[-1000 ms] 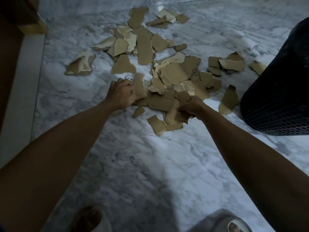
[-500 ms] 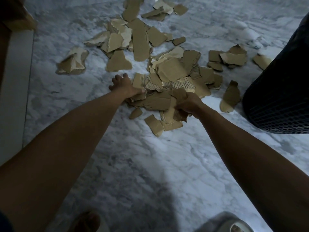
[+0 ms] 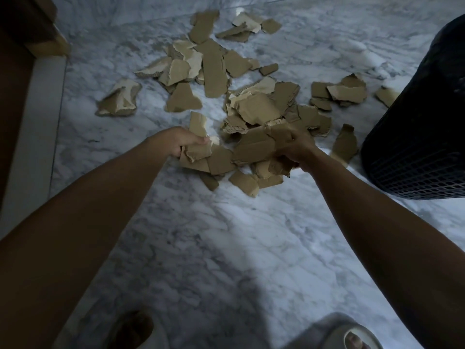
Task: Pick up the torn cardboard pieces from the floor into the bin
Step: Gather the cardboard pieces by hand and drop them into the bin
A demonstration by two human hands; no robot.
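A: Change since 0.5 s ago?
B: Left hand (image 3: 185,141) now grips a cardboard piece (image 3: 197,127); before it lay flat.
A: Right hand (image 3: 293,147)?
B: Fingers clamped on a cardboard bundle (image 3: 256,149), centre frame.
A: Counts?
B: 2 hands, 1 bin (image 3: 422,137) at right, loose pieces (image 3: 214,71) uncountable, on the floor (image 3: 201,235).

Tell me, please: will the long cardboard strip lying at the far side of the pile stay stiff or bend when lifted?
The long cardboard strip lies flat with straight sides, so it probably stays fairly stiff. It looks thin, so likely light.
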